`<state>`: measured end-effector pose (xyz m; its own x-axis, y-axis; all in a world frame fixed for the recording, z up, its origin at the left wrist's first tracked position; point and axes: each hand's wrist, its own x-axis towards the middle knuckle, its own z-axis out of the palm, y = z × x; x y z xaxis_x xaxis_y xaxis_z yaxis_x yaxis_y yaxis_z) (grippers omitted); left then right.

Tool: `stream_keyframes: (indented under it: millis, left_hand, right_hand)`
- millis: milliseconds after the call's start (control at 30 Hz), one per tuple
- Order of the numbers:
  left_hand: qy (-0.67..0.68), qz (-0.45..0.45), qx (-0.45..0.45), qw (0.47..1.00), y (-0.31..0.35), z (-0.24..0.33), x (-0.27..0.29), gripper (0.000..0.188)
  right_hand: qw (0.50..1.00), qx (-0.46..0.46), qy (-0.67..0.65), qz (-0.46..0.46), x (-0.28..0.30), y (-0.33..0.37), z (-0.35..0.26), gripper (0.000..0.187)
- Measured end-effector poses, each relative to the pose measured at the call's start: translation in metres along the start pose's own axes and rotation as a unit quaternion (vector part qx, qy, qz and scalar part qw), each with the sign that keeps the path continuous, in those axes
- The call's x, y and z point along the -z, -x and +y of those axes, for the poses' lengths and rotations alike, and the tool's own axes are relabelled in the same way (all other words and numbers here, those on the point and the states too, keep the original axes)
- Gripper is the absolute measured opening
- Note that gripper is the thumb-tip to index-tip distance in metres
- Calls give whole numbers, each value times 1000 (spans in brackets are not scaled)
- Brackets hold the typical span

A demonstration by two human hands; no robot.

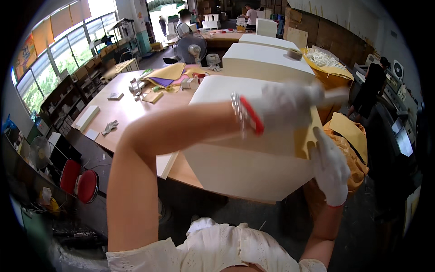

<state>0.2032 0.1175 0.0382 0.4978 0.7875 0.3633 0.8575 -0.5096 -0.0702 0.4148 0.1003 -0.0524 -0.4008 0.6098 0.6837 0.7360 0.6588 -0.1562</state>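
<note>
"Where's the white stack [247,165]?"

"Centre of the frame, on the worktop [102,102], its near right corner beside the right hand [331,167]."

"And the fingers?"

"The left hand [290,106] is a blur above the stack's right part, so I can't tell whether its fingers are together. On the right, one finger stands up apart from the rest, near the yellow strip [303,143]; whether they grip anything, I can't tell."

"How would you handle it?"

"I'd steady the edge with the right palm and keep the left strokes light and level, lest the edge skew or crease."

"Which way does it lie?"

"The near edge runs left to right, dipping slightly rightward. The left arm covers part, so I can't settle its long axis; no end reads as a front."
</note>
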Motion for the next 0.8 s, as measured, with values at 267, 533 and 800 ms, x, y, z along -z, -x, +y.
stream_keyframes:
  millis: [267, 533, 800]
  left_hand:
    - [358, 405, 88, 837, 78, -125, 131, 11]
    - [472, 650, 37, 594, 203, -249, 99, 23]
    - [585, 654, 83, 472, 254, -330, 96, 20]
  right_hand:
    - [965, 96, 224, 99, -23, 1, -49, 36]
    - [965, 189, 17, -184, -107, -61, -239, 65]
    - [986, 141, 36, -85, -123, -54, -267, 67]
